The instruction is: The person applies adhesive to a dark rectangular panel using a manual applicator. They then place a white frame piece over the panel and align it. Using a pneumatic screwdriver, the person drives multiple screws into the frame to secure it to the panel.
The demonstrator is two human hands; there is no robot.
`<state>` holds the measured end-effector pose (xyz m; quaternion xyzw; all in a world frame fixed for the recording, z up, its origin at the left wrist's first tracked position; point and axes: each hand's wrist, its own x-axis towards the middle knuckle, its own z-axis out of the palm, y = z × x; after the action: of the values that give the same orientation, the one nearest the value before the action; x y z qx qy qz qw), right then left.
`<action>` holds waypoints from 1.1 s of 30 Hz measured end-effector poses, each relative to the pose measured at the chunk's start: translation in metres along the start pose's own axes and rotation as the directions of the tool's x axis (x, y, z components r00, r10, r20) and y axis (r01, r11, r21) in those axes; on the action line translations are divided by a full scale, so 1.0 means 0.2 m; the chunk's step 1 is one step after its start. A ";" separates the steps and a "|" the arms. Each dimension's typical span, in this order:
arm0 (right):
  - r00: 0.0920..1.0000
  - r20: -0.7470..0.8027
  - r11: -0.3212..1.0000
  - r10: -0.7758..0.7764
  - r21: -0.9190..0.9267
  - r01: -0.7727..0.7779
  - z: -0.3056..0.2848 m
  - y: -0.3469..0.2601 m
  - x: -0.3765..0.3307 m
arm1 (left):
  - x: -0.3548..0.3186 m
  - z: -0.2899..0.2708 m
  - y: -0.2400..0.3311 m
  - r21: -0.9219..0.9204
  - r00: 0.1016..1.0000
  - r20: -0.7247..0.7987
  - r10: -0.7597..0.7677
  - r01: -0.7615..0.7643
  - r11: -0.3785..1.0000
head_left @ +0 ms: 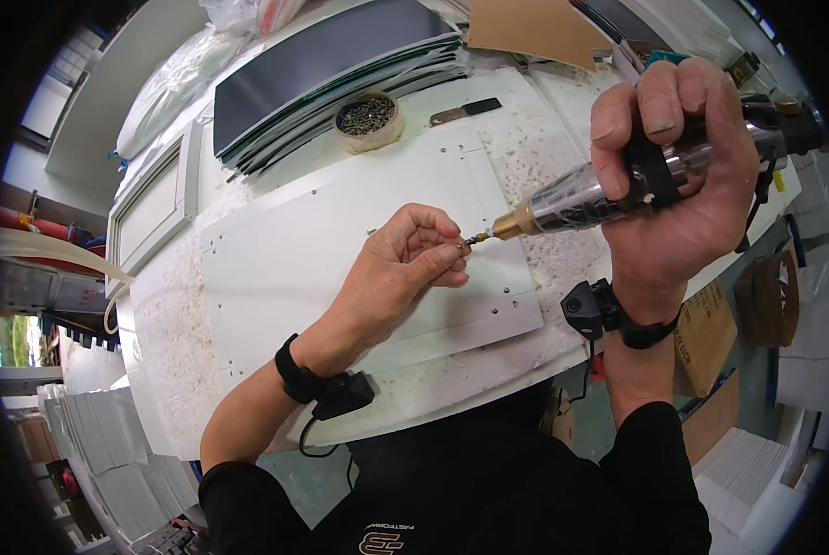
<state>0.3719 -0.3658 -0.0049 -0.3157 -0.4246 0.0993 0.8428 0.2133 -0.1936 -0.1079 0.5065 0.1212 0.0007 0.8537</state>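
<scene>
White foam covers the counter (525,148), cushioning a white panel (294,250) at centre. Left hand (405,264) fingers pinch a small screw (471,240) onto the bit, steadying it, while right hand (678,185) clenches the power screwdriver (618,190). A cup of screws (368,118) sits within reach, upper centre.

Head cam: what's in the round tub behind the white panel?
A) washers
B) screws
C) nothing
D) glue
B: the tub, beside the stack of dark sheets, holds a heap of small dark screws.
</scene>
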 end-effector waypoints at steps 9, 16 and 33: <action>1.000 0.015 1.000 0.008 -0.004 -0.008 0.00 0.01 -0.01 | 0.00 0.00 0.00 0.012 1.000 0.012 0.007 -0.007 1.000; 1.000 -0.006 1.000 0.010 0.003 -0.010 -0.03 0.03 0.01 | 0.02 0.00 0.01 0.021 1.000 0.020 -0.002 0.002 1.000; 0.978 0.108 0.925 0.179 -0.357 -0.130 0.03 0.13 0.08 | 0.09 0.10 0.06 0.719 0.983 0.043 0.180 -0.156 0.677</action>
<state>0.3803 -0.3361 -0.0082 -0.4844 -0.4667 0.1107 0.7316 0.2365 -0.2024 -0.0917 0.8089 0.0782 0.0396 0.5814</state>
